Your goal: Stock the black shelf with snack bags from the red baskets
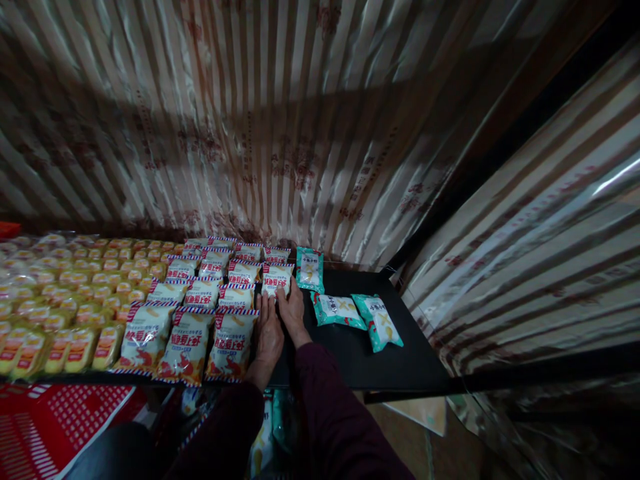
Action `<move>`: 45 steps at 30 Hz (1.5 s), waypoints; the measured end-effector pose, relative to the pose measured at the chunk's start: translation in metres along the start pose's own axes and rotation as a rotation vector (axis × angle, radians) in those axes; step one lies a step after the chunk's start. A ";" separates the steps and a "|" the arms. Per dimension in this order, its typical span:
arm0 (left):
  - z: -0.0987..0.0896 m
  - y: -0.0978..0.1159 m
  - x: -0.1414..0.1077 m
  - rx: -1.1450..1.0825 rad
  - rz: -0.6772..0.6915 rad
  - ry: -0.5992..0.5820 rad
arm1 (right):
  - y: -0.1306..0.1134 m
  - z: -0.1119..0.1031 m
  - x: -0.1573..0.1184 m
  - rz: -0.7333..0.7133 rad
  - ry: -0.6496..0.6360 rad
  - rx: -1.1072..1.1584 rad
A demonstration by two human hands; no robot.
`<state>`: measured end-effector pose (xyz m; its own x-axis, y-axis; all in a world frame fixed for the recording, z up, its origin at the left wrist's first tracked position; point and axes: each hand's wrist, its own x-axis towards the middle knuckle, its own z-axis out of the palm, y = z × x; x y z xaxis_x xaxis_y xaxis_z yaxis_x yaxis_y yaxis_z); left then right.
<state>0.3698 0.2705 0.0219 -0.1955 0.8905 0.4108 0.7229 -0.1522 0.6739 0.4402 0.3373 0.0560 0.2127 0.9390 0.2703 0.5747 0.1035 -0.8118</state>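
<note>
Both my hands are at one white snack bag (277,279) with red lettering, in the rightmost column of such bags on a black shelf (360,370). My left hand (269,337) touches its lower left edge, beside the front bag (233,343). On its lower right side is my right hand (294,310), fingers pressed against it. The bag lies between the two hands. Right of them are three green bags: one upright (310,269) at the back, one lying sideways (339,311), and one tilted (379,322).
Rows of yellow packaged cakes (80,347) fill the shelf's left part. A striped curtain (280,133) hangs behind. A red basket (60,420) stands below at left, with more green bags (280,417) under the shelf. A dark post (480,167) rises at right.
</note>
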 end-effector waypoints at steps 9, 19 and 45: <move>-0.004 0.006 0.002 0.033 -0.017 -0.015 | 0.000 -0.004 -0.017 -0.020 0.065 0.001; -0.015 0.015 -0.006 0.098 0.045 -0.083 | 0.003 -0.015 -0.049 0.008 0.082 -0.039; -0.073 -0.003 -0.146 0.123 0.350 -0.289 | -0.005 -0.059 -0.201 -0.144 -0.103 0.116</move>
<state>0.3481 0.1096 0.0050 0.2540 0.8806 0.4001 0.7893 -0.4278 0.4405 0.4410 0.1285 0.0364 0.0502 0.9397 0.3383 0.4974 0.2702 -0.8244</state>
